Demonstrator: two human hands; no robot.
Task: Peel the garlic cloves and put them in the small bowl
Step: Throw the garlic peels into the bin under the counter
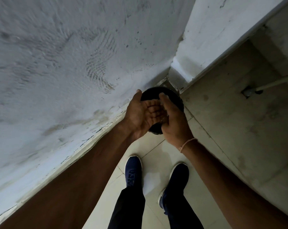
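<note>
No garlic cloves or small bowl are in view. Both my hands are held together over a round black bin [150, 95] that stands on the floor in a wall corner. My left hand [139, 114] is palm up with its fingers straight. My right hand [174, 124] is seen from its back, and its fingers lie across my left palm. I cannot tell whether anything small lies between the two palms. The hands hide most of the bin's opening.
A rough white wall [65, 63] runs along the left, and a white pillar [206, 38] meets it at the corner. On the right is a grey tiled wall [239, 121] with a pipe fitting [250, 92]. My blue shoes [133, 172] stand on pale floor tiles [156, 151].
</note>
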